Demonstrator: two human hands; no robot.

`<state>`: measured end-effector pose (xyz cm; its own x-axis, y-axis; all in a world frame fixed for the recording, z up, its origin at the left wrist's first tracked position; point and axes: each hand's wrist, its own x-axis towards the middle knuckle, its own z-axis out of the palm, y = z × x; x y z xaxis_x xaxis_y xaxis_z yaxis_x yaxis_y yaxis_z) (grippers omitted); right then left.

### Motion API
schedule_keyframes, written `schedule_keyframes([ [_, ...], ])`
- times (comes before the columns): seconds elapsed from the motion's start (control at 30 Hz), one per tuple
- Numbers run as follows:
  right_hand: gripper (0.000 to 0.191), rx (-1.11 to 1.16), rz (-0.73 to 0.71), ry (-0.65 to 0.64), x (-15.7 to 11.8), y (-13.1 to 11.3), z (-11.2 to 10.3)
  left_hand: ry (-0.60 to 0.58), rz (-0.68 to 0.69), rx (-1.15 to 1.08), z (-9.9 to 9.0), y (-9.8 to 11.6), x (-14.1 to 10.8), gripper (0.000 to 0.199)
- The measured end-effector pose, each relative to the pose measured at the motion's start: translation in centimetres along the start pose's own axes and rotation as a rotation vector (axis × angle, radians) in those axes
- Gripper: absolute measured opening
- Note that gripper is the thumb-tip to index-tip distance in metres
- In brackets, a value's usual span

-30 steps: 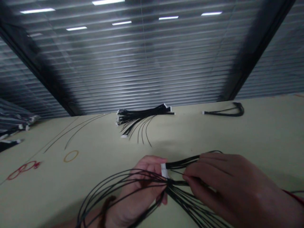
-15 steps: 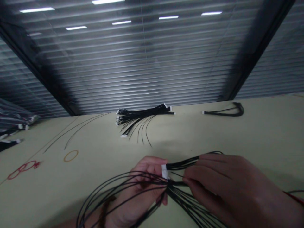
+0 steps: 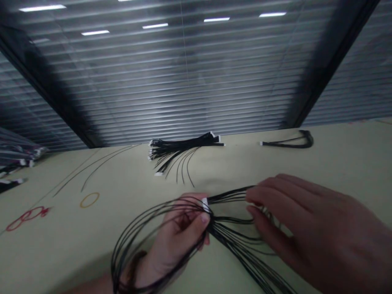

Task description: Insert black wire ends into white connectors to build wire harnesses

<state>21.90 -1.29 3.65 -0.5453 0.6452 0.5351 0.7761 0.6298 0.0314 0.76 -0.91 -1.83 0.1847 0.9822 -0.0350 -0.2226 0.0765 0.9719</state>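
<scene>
Thin black wires point(image 3: 232, 245) fan out from a white connector point(image 3: 205, 205) at the lower middle. My left hand point(image 3: 180, 232) pinches the wires beside this connector between thumb and fingers. Some wires loop left over my left wrist, which wears a dark brown band point(image 3: 136, 265). To the right, my right hand point(image 3: 306, 228) is closed around the upper wires, its thumb near the index finger; the wires' far ends are hidden behind it.
A bundle of black cables point(image 3: 186, 147) with white connectors lies by the blinds point(image 3: 183, 81). A folded cable point(image 3: 294, 145) is at right. Loose wires, a yellow band point(image 3: 90, 200), red bands point(image 3: 27, 217) and more cables point(image 3: 15, 163) are at left.
Both hands have moved up a little, and my right hand has drawn back rightward from the connector. My left thumb now presses over the wires near the connector.
</scene>
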Motion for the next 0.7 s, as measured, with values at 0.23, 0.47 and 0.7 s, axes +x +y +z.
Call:
schedule_keyframes([
  [0.23,0.024,0.228,0.08,-0.466,-0.8,-0.3,1.0,0.012,-0.035,-0.105,0.2,0.2,1.3,0.035],
  [0.47,0.025,0.387,0.153,-0.394,1.2,-2.4,2.3,-0.034,-0.039,-0.047,0.0,0.2,0.8,0.033],
  [0.7,0.025,0.662,0.227,-0.452,2.3,-0.1,-0.5,-0.069,-0.011,-0.016,0.0,0.2,0.7,0.029],
])
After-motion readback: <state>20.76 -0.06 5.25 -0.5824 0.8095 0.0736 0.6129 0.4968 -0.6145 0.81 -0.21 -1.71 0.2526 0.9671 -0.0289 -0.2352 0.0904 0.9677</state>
